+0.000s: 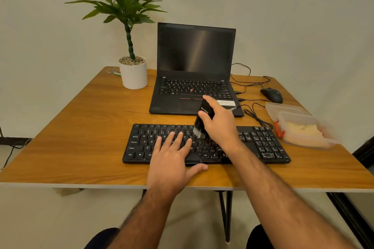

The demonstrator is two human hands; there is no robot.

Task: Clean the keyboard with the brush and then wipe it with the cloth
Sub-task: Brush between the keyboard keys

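Pale walls back a wooden table [81,127] that carries everything in reach. Largest on it is an open laptop [195,70] with a dark screen, at the far middle, and a potted plant [132,62] stands to its left. Nearer the person lies the black keyboard [263,143], flat and square to the front edge, its cable trailing off to the right. A clear plastic container [303,127] sits just beside the keyboard's right end; something pale and soft-looking lies inside, possibly the cloth, though the lid blurs it. A mouse [271,95] rests farther back on the right.

The left hand [172,159] lies flat on the keys, fingers straight and slightly spread, thumb along the front edge, steadying the board. The right hand [218,125] grips the brush [202,119], fingers and thumb curled round its black body, bristles down on the upper rows near the middle.

I judge the keyboard light and rigid, apt to slide on the smooth wood, so pressing down on it is sensible. The brush looks light, its body stiff and bristles soft; holding it high on the body lets the bristles flex between keys
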